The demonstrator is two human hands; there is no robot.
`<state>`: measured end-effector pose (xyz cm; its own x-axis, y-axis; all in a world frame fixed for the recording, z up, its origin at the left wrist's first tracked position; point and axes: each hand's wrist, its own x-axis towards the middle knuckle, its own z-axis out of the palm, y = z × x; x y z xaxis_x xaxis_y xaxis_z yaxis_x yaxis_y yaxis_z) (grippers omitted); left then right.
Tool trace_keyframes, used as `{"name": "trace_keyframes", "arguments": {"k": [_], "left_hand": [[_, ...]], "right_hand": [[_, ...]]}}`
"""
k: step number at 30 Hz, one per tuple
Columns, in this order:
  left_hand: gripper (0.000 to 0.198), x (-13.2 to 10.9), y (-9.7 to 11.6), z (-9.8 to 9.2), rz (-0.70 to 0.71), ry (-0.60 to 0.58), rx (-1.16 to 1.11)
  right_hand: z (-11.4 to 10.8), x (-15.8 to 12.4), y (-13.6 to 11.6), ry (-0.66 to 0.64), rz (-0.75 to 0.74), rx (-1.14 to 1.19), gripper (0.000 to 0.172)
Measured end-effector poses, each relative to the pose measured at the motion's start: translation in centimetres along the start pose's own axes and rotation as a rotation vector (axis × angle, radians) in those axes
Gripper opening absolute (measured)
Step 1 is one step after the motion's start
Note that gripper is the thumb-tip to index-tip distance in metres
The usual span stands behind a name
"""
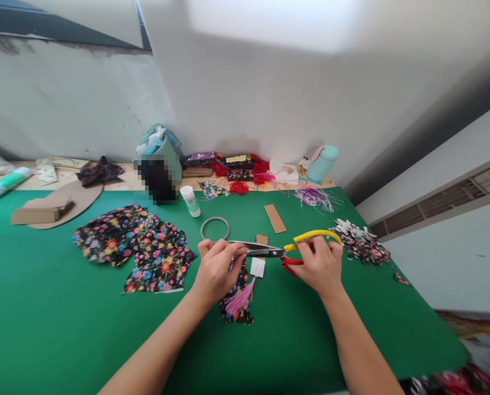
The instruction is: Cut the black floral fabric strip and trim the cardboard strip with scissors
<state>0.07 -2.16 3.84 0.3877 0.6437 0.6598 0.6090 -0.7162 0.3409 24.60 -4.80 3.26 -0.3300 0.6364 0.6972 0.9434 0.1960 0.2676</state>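
Scissors (269, 251) with one yellow and one red handle are held by my right hand (321, 263), their blades apart and pointing left. My left hand (219, 269) is pinched near the blade tips; what it holds is too small to make out. Beneath my left hand lie a strip of dark floral cloth (241, 280) and a pink tassel (240, 299). A small white square (257, 267) sits just right of them. Behind my left hand is a grey ring (215, 219). Larger floral cloth pieces (158, 258) spread to the left.
A glue stick (190, 201), a cardboard strip (274, 218) and purple-white threads (317, 198) lie farther back on the green table (43, 318). Cloth scraps (362, 241) are heaped at the right edge. Along the wall stand a teal bin (171, 159) and a teal bottle (322, 163).
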Motion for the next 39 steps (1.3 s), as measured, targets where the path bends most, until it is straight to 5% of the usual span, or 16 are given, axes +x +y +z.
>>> {"name": "trace_keyframes", "arguments": {"k": [12,20,34,39], "left_hand": [[0.019,-0.15,0.0,0.39,-0.025,0.048,0.022],[0.016,0.13,0.11,0.38,0.095,0.099,0.175],[0.026,-0.01,0.44,-0.36,-0.108,0.315,0.132],[0.025,-0.05,0.54,-0.35,-0.276,0.336,0.022]], "right_hand": [[-0.14,0.24,-0.34,0.02,0.022,0.038,0.02],[-0.22,0.1,-0.38,0.004,0.014,0.05,0.021],[-0.09,0.08,-0.38,-0.012,0.061,0.053,0.023],[0.39,-0.18,-0.22,-0.164,0.235,0.049,0.043]]}}
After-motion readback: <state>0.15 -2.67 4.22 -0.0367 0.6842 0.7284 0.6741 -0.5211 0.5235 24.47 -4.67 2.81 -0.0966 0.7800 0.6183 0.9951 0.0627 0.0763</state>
